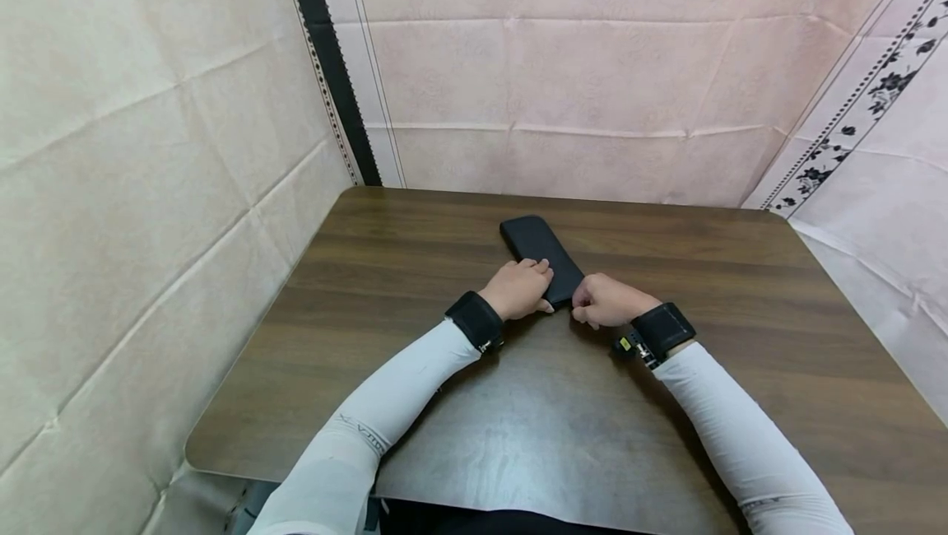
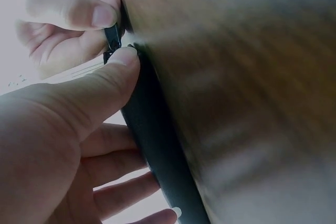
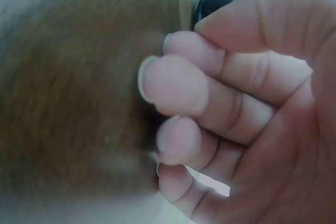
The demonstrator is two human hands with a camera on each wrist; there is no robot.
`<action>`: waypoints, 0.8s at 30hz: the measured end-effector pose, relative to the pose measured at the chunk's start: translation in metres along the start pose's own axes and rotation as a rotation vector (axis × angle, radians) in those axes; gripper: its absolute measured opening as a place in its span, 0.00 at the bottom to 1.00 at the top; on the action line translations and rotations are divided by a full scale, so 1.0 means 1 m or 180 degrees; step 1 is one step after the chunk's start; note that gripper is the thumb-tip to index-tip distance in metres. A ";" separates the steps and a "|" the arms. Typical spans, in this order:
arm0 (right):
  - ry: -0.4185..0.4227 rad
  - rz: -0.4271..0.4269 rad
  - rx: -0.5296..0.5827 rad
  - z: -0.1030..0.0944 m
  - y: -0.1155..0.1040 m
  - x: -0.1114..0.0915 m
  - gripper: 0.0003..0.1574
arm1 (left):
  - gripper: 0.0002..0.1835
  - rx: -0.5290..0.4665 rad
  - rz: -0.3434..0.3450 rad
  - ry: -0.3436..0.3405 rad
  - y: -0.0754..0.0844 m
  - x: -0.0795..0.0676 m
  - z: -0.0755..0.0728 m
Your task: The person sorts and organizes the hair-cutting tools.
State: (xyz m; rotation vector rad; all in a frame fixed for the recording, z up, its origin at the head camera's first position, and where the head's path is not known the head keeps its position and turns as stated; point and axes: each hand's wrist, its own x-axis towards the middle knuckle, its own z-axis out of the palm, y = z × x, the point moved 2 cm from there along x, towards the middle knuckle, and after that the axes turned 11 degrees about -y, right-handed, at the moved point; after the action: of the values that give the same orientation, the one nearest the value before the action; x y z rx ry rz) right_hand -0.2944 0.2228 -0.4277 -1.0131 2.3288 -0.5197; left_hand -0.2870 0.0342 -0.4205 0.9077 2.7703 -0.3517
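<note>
A slim black case (image 1: 536,240) with rounded corners lies flat on the table, slanting away to the left. My left hand (image 1: 518,288) holds its near part, fingers over the top and thumb at the near end. At the case's near right corner, my right hand (image 1: 609,301) has its fingers curled. In the left wrist view, the right thumb and a finger pinch a small black tab, which looks like a zipper pull (image 2: 112,36). The left thumb (image 2: 122,66) presses beside that tab. Only a dark corner of the case (image 3: 211,4) shows in the right wrist view.
The brown wood-grain table (image 1: 415,230) has rounded corners. Pale cloth sheets (image 1: 563,74) hang behind it and at both sides. Black bands with small devices (image 1: 662,329) sit on both wrists, over white sleeves.
</note>
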 end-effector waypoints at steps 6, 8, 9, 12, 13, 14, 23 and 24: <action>0.0010 0.0066 0.0031 0.000 -0.001 0.001 0.19 | 0.38 0.0021 -0.0018 0.0029 0.001 -0.002 -0.002; 0.0007 0.0115 0.0063 0.000 0.000 0.001 0.19 | 0.38 0.0050 -0.0026 0.0050 0.002 -0.003 -0.003; 0.0007 0.0135 0.0081 0.000 0.000 0.001 0.19 | 0.38 0.0071 -0.0032 0.0072 0.003 -0.003 -0.003; 0.0034 0.0187 0.0142 -0.001 -0.001 -0.001 0.17 | 0.37 0.0140 -0.0072 0.0137 0.006 -0.003 -0.004; 0.0049 0.0201 0.0162 -0.002 -0.002 -0.001 0.17 | 0.37 0.0166 -0.0089 0.0167 0.007 -0.004 -0.004; 0.0064 0.0209 0.0175 -0.002 -0.002 -0.001 0.17 | 0.37 0.0187 -0.0104 0.0196 0.008 -0.004 -0.004; 0.0163 0.0206 0.0187 -0.001 0.001 0.001 0.19 | 0.28 0.0337 -0.0226 0.0453 0.021 -0.015 -0.006; 0.0179 0.0207 0.0180 -0.002 0.002 0.001 0.19 | 0.27 0.0344 -0.0244 0.0476 0.022 -0.015 -0.006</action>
State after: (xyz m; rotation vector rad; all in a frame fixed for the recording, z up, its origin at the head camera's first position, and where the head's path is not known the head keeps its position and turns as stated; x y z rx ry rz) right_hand -0.2968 0.2235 -0.4276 -0.9044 2.3740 -0.5919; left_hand -0.2628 0.0444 -0.4142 0.8877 2.9544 -0.4684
